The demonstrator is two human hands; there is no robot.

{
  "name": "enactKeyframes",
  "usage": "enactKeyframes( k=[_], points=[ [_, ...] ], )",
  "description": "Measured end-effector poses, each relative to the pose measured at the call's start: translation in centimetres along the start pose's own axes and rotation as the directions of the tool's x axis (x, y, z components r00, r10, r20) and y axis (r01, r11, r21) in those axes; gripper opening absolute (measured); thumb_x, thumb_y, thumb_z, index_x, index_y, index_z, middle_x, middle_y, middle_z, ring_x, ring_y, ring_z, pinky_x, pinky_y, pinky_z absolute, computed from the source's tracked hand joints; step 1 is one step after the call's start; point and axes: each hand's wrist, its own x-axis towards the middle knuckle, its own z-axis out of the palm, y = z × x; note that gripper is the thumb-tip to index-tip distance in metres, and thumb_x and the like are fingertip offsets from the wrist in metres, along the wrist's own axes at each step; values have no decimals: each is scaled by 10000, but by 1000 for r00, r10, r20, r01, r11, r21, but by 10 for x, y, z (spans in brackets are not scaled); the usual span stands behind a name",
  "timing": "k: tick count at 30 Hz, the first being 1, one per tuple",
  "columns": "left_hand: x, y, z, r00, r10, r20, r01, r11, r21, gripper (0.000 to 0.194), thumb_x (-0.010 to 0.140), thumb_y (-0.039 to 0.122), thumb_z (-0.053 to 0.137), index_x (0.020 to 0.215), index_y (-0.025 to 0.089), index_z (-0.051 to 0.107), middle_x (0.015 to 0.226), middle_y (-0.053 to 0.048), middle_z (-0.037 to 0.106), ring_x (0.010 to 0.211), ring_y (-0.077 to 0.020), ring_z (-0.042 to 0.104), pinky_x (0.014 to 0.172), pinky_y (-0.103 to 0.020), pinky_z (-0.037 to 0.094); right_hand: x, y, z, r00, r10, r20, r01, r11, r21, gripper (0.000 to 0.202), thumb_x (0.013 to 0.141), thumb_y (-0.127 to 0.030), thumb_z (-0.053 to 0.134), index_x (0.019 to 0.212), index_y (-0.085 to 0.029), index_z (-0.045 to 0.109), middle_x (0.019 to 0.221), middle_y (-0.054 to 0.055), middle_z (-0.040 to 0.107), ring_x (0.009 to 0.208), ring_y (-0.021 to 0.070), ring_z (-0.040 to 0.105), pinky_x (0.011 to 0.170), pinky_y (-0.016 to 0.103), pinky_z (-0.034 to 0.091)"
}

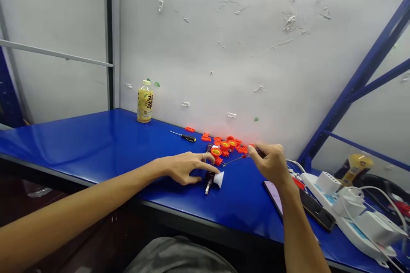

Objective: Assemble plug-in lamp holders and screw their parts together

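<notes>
My left hand (185, 168) rests low over the table with its fingers spread, the index fingertip at a small white cone-shaped piece (218, 179). Beside the cone lies a small dark part with a metal tip (208, 185), partly hidden under the fingers. My right hand (268, 162) is closed around a screwdriver (235, 161), whose thin shaft points left toward an orange plug-like part with a yellow ring (216, 152). The shaft's tip is near that part's metal prongs; I cannot tell whether they touch. Several more orange plastic parts (225, 145) lie clustered behind the hands.
A second screwdriver (187, 137) lies behind my left hand. A yellow drink bottle (145, 102) stands against the wall. On the right are a phone (273, 196), another dark phone (317, 210), and a white power strip (349, 226) with chargers and cables. The blue table's (80, 140) front edge is close.
</notes>
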Motion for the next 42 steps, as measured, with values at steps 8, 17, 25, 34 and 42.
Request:
enactKeyframes(
  k=[8, 17, 25, 34, 42],
  points=[
    [9, -1, 19, 996, 35, -86, -40, 998, -54, 340, 953, 226, 523, 1284, 232, 599, 1144, -91, 648, 945, -218, 651, 852, -283, 483, -2, 2, 2, 996, -78, -32, 80, 996, 45, 457, 895, -323, 509, 559, -196, 224, 571, -54, 141, 514, 83, 147, 488, 265, 184],
    [9, 7, 18, 985, 100, -139, -97, 995, 27, 627, 648, 87, 546, 1265, 199, 545, 1309, -113, 562, 1070, -273, 609, 960, -380, 470, -1, -3, 2, 989, -139, -58, 144, 986, 81, 465, 898, -301, 519, 534, -196, 250, 528, -60, 162, 479, 72, 156, 459, 252, 191],
    [7, 14, 19, 850, 392, -352, -361, 920, 152, 392, 675, 150, 538, 1059, 189, 611, 961, -118, 631, 833, -246, 602, 730, -373, 489, -1, -2, 0, 990, -115, -86, 122, 989, 88, 456, 897, -289, 524, 539, -197, 258, 541, -57, 165, 483, 75, 166, 462, 256, 200],
    [15, 21, 26, 928, 358, -104, -336, 924, 182, 344, 896, 191, 582, 1233, 238, 634, 1423, -93, 549, 1206, -284, 559, 1054, -412, 433, 4, -3, -8, 989, -77, -129, 90, 990, 104, 467, 891, -305, 532, 493, -197, 312, 496, -58, 194, 448, 77, 199, 456, 258, 216],
    [20, 9, 29, 956, 218, -194, -198, 973, 119, 194, 999, 271, 476, 987, 185, 649, 1120, -116, 594, 1013, -227, 568, 931, -356, 431, 2, -3, -12, 985, -70, -161, 88, 990, 109, 474, 892, -318, 517, 496, -222, 275, 494, -50, 183, 450, 99, 180, 450, 284, 213]
  ],
)
